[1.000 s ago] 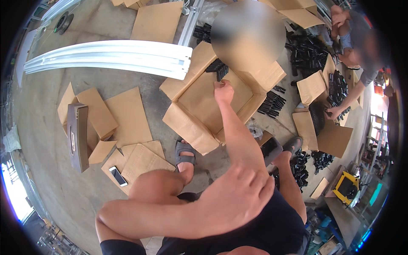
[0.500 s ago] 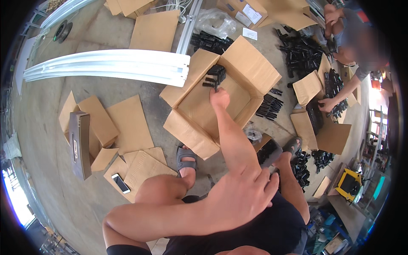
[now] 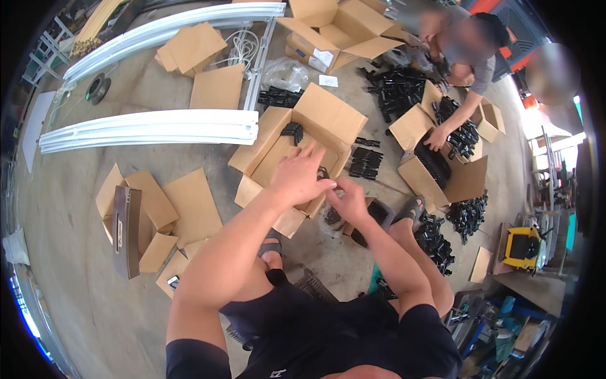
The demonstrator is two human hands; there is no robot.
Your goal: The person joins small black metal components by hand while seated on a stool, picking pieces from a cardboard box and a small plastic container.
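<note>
Both my hands meet above the near right part of an open cardboard box (image 3: 328, 107). My left hand (image 3: 300, 172) has its fingers stretched over the box, its thumb tip at my right fingertips. My right hand (image 3: 348, 201) is closed in a pinch by the box's right wall. A small black part (image 3: 323, 172) shows at the fingertips, mostly hidden; its exact shape cannot be made out. Inside the box, a short stack of black parts (image 3: 291, 132) sits in the far left corner.
Rows of black parts (image 3: 365, 163) lie right of the box. A co-worker's hand (image 3: 437, 138) reaches into another box (image 3: 410, 126) of black parts. Black piles (image 3: 432, 243) lie beside my right foot. White metal rails (image 3: 151, 131) stretch leftward; a phone (image 3: 173, 282) rests on cardboard.
My right hand has drawn back from the stack in the box toward its near right side. My left hand has moved from over my lap to above the box. The view has shifted.
</note>
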